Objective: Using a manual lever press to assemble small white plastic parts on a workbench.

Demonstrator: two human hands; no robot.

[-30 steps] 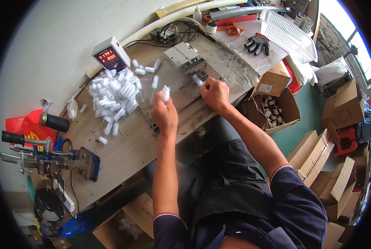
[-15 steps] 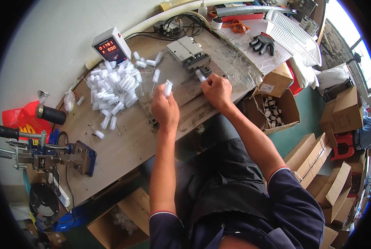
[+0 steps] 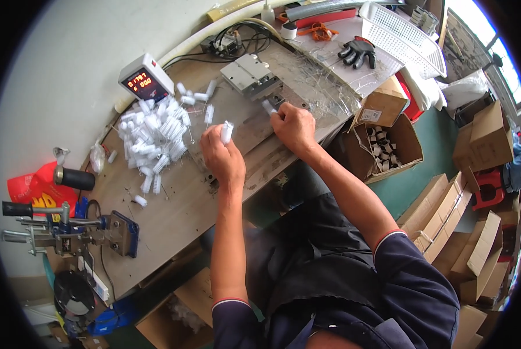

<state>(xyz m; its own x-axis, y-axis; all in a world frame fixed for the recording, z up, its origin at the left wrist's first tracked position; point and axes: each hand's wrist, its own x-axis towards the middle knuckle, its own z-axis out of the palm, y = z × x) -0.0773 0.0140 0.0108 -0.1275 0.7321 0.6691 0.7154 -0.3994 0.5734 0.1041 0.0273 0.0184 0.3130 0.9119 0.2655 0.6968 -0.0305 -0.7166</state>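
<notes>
My left hand (image 3: 224, 161) is closed on a small white bristle brush (image 3: 227, 132), held upright above the near part of the bench. My right hand (image 3: 296, 128) pinches another white brush (image 3: 268, 107) right at the front of a metal clamping fixture (image 3: 252, 77). Whether that brush touches the fixture's jaws is hard to make out. Left of my hands lies a heap of similar white brushes (image 3: 156, 131), some with thin wire stems ending in loops. Several loose brushes (image 3: 208, 113) lie between the heap and the fixture.
A box with a red digital display (image 3: 146, 81) stands behind the heap. A lever press (image 3: 118, 232) is fixed at the bench's left end. At the right are a black glove (image 3: 358, 52), a white plastic basket (image 3: 403, 41) and a carton of small ring-shaped parts (image 3: 409, 152).
The whole view has shifted a little, so bench items sit slightly farther left. My left hand has turned slightly, with more of its fingers showing. Both hands keep their brushes.
</notes>
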